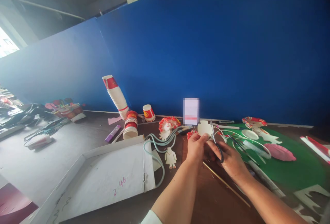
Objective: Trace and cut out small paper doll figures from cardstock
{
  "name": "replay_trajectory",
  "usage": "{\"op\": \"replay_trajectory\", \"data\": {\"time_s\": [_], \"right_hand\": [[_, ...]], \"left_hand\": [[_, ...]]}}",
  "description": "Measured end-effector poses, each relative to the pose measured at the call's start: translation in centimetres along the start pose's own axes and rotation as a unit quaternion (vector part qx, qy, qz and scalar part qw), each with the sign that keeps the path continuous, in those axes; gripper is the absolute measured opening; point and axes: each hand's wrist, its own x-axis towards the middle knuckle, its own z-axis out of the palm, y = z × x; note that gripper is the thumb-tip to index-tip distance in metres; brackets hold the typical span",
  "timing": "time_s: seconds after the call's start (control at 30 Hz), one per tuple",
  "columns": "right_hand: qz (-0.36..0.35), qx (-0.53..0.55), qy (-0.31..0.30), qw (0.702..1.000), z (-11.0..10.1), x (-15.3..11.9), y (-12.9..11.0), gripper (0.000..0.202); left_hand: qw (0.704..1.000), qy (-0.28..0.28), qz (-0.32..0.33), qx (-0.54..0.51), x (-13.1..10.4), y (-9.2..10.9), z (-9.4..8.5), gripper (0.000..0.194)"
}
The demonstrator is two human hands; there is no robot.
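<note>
Head view: left hand (195,145), nearly closed, pinches pale paper (205,128), likely light, bendable, best held by its lower edge; right hand (232,162), fingers curled, grips scissors (212,132).

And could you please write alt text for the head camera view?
The left hand holds pale paper and the right hand scissors at its edge, over a cluttered table. Around them are cups, a shallow box, cable and a green mat, with a blue wall behind.
</note>
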Motion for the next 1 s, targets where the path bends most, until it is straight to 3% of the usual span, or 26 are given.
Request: {"op": "replay_trajectory", "data": {"time_s": [0.33, 0.57, 0.67, 0.77, 1.0], "right_hand": [[0.029, 0.037, 0.009, 0.999, 0.1, 0.1, 0.3, 0.041], [0.066, 0.066, 0.074, 0.993, -0.7, 1.0, 1.5, 0.046], [0.101, -0.005, 0.101, 0.990, -1.6, 1.9, 2.3, 0.050], [0.123, -0.090, 0.090, 0.984, -2.9, 2.6, 2.8, 0.052], [0.086, -0.221, 0.029, 0.971, -4.5, 3.3, 3.4, 0.052]], "left_hand": [[0.999, 0.026, -0.017, -0.008, 0.0, 0.1, 0.2, 0.042], [0.995, 0.088, 0.040, 0.023, 0.8, 0.9, -0.6, 0.029], [0.994, 0.101, 0.031, 0.033, 1.2, 1.3, -1.2, 0.026], [0.994, 0.103, 0.027, 0.038, 1.4, 1.6, -1.6, 0.026], [0.992, 0.104, 0.061, 0.039, 1.4, 2.7, -2.3, 0.031]]}}
